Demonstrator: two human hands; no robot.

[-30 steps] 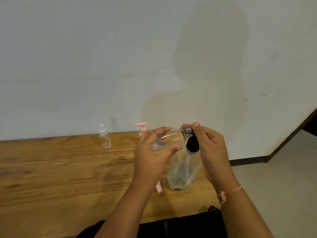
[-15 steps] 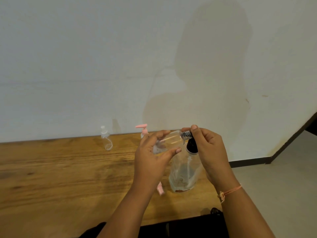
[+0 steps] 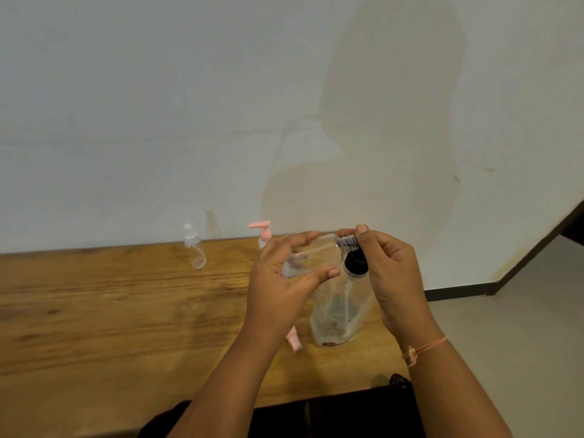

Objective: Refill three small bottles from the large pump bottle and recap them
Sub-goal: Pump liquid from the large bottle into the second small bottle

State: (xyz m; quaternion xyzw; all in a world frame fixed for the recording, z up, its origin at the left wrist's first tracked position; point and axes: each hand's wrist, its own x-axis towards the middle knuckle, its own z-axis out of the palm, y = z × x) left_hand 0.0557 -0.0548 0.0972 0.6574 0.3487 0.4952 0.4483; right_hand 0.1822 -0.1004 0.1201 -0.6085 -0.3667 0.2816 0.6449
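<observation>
My left hand (image 3: 284,279) holds a small clear bottle (image 3: 316,251) tipped on its side, its bare threaded neck (image 3: 349,241) pointing right. The thumb and forefinger of my right hand (image 3: 392,273) pinch that neck. Just below the neck is the black collar (image 3: 355,263) of the large clear bottle (image 3: 338,311), which stands on the wooden table (image 3: 110,311); its pump head is hidden by my right hand. A small bottle with a pink pump (image 3: 264,237) stands behind my left hand. Another small clear bottle with a white cap (image 3: 194,251) stands further left by the wall.
A small pink piece (image 3: 294,341) lies on the table below my left wrist, beside the large bottle's base. The table's right end is just right of the large bottle, with floor (image 3: 521,327) beyond. A white wall runs along the table's back edge.
Both hands stay on the tipped small bottle above the large bottle's collar; they have barely shifted.
</observation>
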